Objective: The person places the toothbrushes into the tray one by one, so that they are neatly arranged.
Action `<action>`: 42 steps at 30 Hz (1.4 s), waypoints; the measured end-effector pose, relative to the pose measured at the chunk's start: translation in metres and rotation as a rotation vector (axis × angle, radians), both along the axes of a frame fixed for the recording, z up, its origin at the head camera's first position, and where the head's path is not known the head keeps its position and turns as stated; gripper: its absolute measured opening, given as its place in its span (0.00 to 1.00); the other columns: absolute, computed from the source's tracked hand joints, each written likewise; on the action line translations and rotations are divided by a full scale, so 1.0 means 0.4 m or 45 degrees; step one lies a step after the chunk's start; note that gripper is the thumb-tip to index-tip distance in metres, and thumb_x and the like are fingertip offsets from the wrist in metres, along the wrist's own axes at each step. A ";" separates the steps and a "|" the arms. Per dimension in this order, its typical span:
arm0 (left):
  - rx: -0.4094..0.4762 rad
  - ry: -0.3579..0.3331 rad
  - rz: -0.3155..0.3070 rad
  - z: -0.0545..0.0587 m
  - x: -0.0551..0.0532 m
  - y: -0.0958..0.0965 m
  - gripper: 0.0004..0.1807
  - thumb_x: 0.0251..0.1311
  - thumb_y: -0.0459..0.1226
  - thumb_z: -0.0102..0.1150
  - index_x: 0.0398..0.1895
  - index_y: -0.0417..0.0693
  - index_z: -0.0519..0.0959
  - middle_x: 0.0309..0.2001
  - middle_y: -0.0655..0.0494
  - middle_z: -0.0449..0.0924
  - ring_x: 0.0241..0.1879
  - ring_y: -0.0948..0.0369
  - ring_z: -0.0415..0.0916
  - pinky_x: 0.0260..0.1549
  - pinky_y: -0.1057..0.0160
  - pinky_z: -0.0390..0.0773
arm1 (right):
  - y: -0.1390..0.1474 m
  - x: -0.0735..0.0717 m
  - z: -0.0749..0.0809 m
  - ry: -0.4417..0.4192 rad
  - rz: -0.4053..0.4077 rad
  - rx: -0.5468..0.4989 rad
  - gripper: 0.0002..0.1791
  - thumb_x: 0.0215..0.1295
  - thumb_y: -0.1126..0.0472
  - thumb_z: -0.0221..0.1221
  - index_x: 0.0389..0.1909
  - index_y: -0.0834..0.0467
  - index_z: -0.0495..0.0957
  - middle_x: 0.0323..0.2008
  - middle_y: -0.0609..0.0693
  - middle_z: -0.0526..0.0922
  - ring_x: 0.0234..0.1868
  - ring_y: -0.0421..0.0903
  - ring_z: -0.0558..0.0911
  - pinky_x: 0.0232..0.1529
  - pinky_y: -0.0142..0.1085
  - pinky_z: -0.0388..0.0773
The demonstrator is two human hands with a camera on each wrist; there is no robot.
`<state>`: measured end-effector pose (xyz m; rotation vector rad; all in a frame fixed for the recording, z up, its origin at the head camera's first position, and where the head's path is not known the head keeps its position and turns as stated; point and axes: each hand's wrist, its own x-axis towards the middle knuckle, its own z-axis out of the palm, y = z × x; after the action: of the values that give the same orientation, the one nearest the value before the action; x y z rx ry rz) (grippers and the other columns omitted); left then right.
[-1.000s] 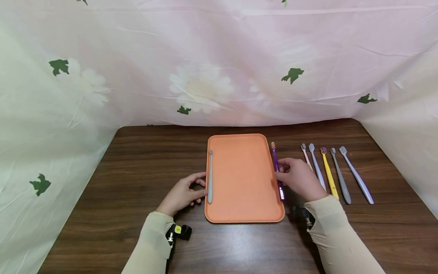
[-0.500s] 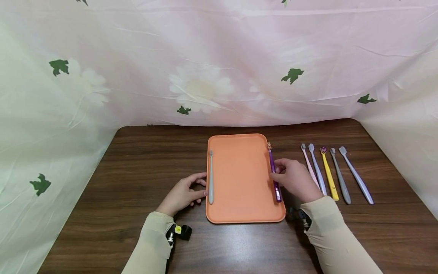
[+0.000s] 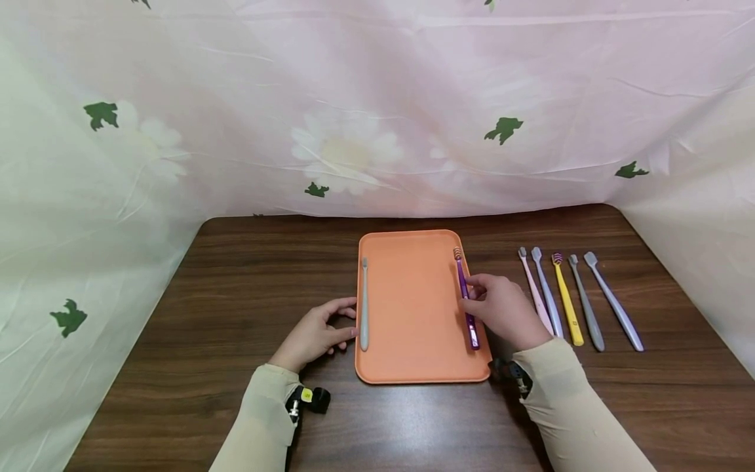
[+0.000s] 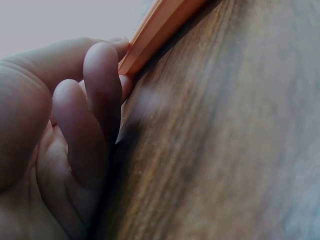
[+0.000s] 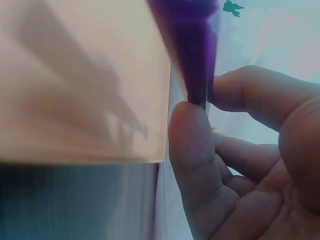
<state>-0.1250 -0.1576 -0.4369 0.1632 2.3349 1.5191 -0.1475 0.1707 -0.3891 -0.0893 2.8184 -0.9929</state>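
An orange tray [image 3: 413, 373] lies at the middle of the table. Along its left side is a grey toothbrush [image 3: 364, 314], bristle end at the far side. My left hand [image 3: 315, 334] pinches the tray's left edge; in the left wrist view, thumb and a finger meet at the tray rim [image 4: 150, 40] while other fingers curl inward. Over the tray's right side, my right hand [image 3: 504, 308] holds a purple toothbrush [image 3: 462, 278] between thumb and fingers, its head pointing away. The right wrist view shows the purple handle [image 5: 197, 55] above the tray, casting a shadow.
Right of the tray, a row of toothbrushes lies on the dark wooden table [image 3: 248, 262]: pink [image 3: 533, 288], light blue [image 3: 547, 292], yellow [image 3: 567, 298], grey [image 3: 586, 301] and another light blue [image 3: 616, 301]. A flowered cloth [image 3: 377, 118] hangs behind.
My right hand has carried the purple toothbrush leftward, from the tray's right edge to above its inside. The left hand has stayed at the tray's left edge.
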 end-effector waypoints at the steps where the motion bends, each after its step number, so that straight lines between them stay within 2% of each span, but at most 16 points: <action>1: -0.008 0.007 0.002 0.006 0.003 0.003 0.29 0.54 0.37 0.65 0.61 0.58 0.70 0.48 0.56 0.76 0.22 0.58 0.76 0.15 0.61 0.73 | -0.003 0.000 0.001 -0.002 0.001 -0.003 0.25 0.56 0.58 0.64 0.54 0.65 0.74 0.31 0.50 0.78 0.23 0.43 0.74 0.22 0.35 0.72; 5: -0.026 0.024 0.008 0.050 0.020 0.015 0.29 0.56 0.33 0.63 0.62 0.51 0.69 0.48 0.52 0.76 0.22 0.57 0.75 0.15 0.62 0.72 | -0.017 -0.001 0.004 -0.012 0.009 -0.027 0.23 0.56 0.59 0.64 0.52 0.65 0.75 0.31 0.51 0.78 0.25 0.44 0.74 0.23 0.34 0.72; 7: -0.027 0.023 0.006 0.057 0.023 0.017 0.29 0.56 0.32 0.62 0.63 0.48 0.68 0.49 0.50 0.76 0.23 0.56 0.75 0.15 0.62 0.72 | -0.023 -0.001 0.004 -0.012 0.014 -0.033 0.23 0.56 0.59 0.63 0.52 0.64 0.75 0.31 0.51 0.78 0.25 0.44 0.74 0.22 0.35 0.72; 9: -0.024 0.005 0.010 0.051 0.019 0.016 0.29 0.56 0.33 0.63 0.63 0.50 0.69 0.49 0.50 0.76 0.23 0.55 0.76 0.15 0.62 0.72 | -0.026 0.001 0.005 -0.020 0.013 -0.038 0.23 0.56 0.59 0.64 0.52 0.64 0.75 0.31 0.51 0.77 0.24 0.44 0.74 0.22 0.35 0.72; 13: -0.019 0.002 0.008 0.010 0.005 0.005 0.30 0.54 0.36 0.65 0.62 0.56 0.69 0.48 0.54 0.76 0.23 0.57 0.76 0.14 0.62 0.72 | -0.031 0.002 0.006 -0.029 0.010 -0.041 0.23 0.56 0.59 0.64 0.52 0.63 0.74 0.31 0.51 0.77 0.24 0.44 0.74 0.20 0.34 0.71; 16: -0.009 -0.001 0.004 -0.004 -0.001 -0.002 0.29 0.53 0.39 0.66 0.61 0.60 0.70 0.47 0.57 0.76 0.22 0.58 0.76 0.15 0.61 0.73 | -0.035 0.002 0.007 -0.008 0.019 -0.041 0.22 0.56 0.60 0.64 0.51 0.64 0.75 0.30 0.51 0.77 0.24 0.44 0.73 0.21 0.35 0.71; 22: -0.024 -0.003 -0.005 -0.005 -0.001 -0.005 0.29 0.53 0.41 0.67 0.60 0.63 0.71 0.46 0.59 0.76 0.23 0.57 0.77 0.16 0.59 0.75 | -0.040 0.002 0.004 0.019 0.036 -0.045 0.22 0.55 0.60 0.64 0.50 0.64 0.76 0.30 0.50 0.78 0.25 0.44 0.74 0.22 0.35 0.71; 42: -0.034 -0.006 -0.007 -0.010 -0.003 -0.002 0.29 0.53 0.43 0.67 0.60 0.64 0.70 0.46 0.60 0.76 0.24 0.56 0.77 0.16 0.58 0.75 | -0.059 0.008 0.000 -0.050 0.020 -0.108 0.24 0.56 0.61 0.64 0.53 0.64 0.74 0.31 0.51 0.77 0.25 0.44 0.74 0.22 0.35 0.73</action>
<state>-0.1262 -0.1583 -0.4409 0.1592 2.3484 1.4831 -0.1442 0.1469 -0.3890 -0.1004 2.7355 -1.0988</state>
